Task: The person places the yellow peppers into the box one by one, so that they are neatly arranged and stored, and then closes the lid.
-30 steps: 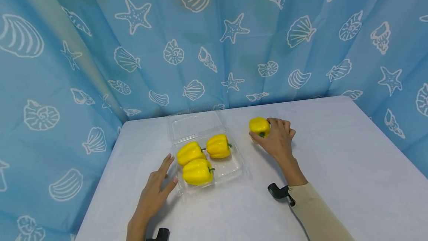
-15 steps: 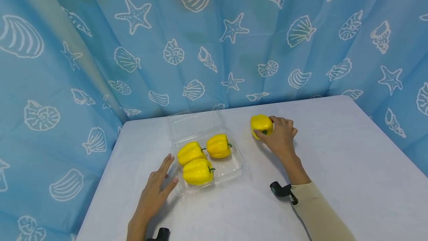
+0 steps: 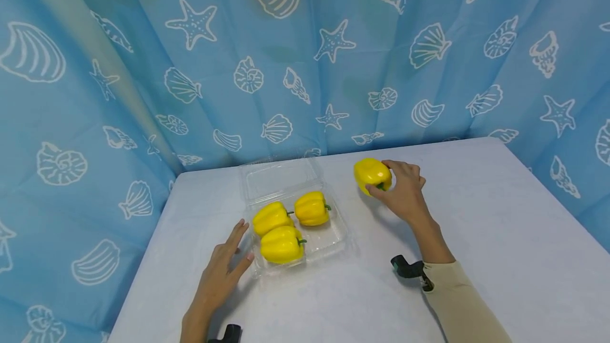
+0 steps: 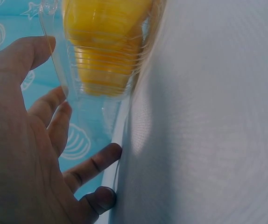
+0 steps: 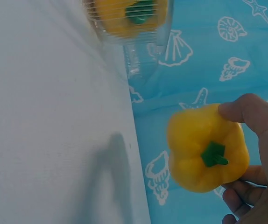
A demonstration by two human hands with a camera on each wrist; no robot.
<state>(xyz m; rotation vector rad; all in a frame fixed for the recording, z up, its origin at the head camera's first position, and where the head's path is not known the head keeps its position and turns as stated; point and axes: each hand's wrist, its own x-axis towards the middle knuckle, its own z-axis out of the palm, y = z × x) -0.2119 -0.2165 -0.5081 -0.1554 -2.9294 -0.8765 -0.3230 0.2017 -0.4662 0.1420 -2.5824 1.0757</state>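
Note:
My right hand [image 3: 404,190] grips a yellow bell pepper [image 3: 370,174] between thumb and fingers, to the right of the clear plastic container. In the right wrist view the held pepper [image 5: 204,149] turns its green stem to the camera. The hinged container [image 3: 329,245] lies with its lid [image 3: 278,176] folded back. Inside it rest three more yellow peppers: a front one [image 3: 282,244], a left one [image 3: 271,218] and a right one [image 3: 312,208]. My left hand [image 3: 220,269] is at the container's left side, fingers spread; the left wrist view shows its fingertips at the clear rim [image 4: 54,60].
A white cloth [image 3: 343,300] covers the table. Behind it and at its left hangs a blue curtain [image 3: 305,57] with white shells and starfish. A dark wrist camera [image 3: 407,267] is strapped on the right wrist, and another [image 3: 231,333] on the left.
The pepper in my right hand has risen off the table, tilting a little. My right forearm has shifted slightly right. My left hand and the container have stayed in place.

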